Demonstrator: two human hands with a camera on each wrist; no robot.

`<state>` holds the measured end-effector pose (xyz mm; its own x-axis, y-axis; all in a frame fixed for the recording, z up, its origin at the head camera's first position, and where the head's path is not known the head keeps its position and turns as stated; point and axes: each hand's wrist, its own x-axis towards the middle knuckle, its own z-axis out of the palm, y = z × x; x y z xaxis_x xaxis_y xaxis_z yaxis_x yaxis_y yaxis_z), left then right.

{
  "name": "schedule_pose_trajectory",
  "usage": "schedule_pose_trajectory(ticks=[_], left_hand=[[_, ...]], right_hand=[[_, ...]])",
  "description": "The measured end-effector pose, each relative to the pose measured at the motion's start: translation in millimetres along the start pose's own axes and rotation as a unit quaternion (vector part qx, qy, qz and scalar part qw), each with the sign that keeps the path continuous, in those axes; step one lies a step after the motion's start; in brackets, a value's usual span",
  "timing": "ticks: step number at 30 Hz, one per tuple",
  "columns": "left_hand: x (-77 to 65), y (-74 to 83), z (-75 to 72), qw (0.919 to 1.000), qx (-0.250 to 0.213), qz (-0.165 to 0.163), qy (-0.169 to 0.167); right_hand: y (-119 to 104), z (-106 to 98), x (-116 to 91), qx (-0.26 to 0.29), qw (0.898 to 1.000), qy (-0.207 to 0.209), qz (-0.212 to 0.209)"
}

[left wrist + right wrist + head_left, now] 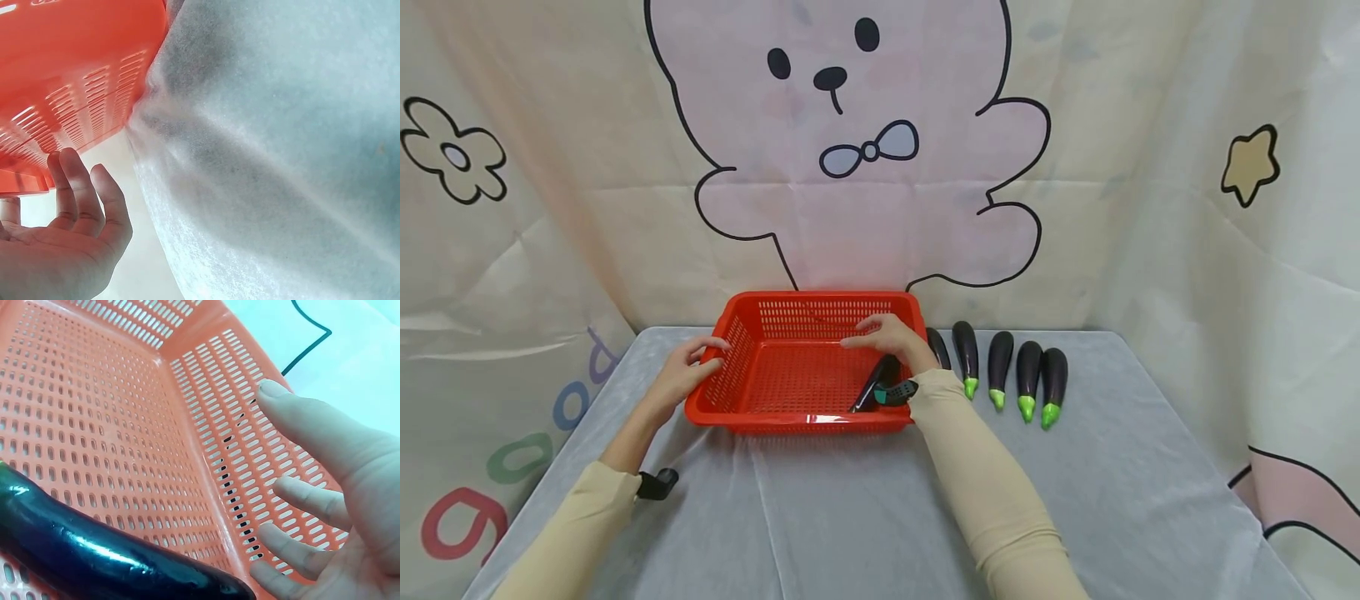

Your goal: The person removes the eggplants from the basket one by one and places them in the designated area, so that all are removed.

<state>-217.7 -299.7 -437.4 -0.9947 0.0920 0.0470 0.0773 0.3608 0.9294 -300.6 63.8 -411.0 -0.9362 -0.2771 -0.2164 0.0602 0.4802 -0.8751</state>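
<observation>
A red plastic basket (pixel 805 418) sits on the table, with one dark purple eggplant (pixel 874 385) lying in its right side. My left hand (pixel 683 371) is at the basket's left rim, with thumb and forefinger at the edge. In the left wrist view, the other fingers (pixel 78 187) of that hand are loosely bent beside the slotted outer wall. Above the basket's right part, my right hand (pixel 895 337) has its fingers spread and holds nothing. The right wrist view shows the eggplant (pixel 119 550) on the perforated bottom, apart from the thumb.
Several eggplants (pixel 1000 362) with green caps lie in a row on the grey cloth-covered table (pixel 850 517), right of the basket. The nearest one (pixel 937 346) is partly hidden by the right arm. A printed curtain (pixel 1120 208) hangs behind the table.
</observation>
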Motion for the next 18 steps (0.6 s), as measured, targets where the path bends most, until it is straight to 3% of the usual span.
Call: schedule_pose_trajectory(ticks=[12,18], left_hand=[[-1.3,0.9,-3.6,1.0000,-0.001,0.009,0.002],[-2.9,2.9,-1.0,0.9999,-0.008,0.011,-0.003]], right_hand=[[-1.3,4.8,3.0,0.000,1.000,-0.014,-0.009],[-3.2,4.3,8.0,0.039,0.998,-0.025,-0.038]])
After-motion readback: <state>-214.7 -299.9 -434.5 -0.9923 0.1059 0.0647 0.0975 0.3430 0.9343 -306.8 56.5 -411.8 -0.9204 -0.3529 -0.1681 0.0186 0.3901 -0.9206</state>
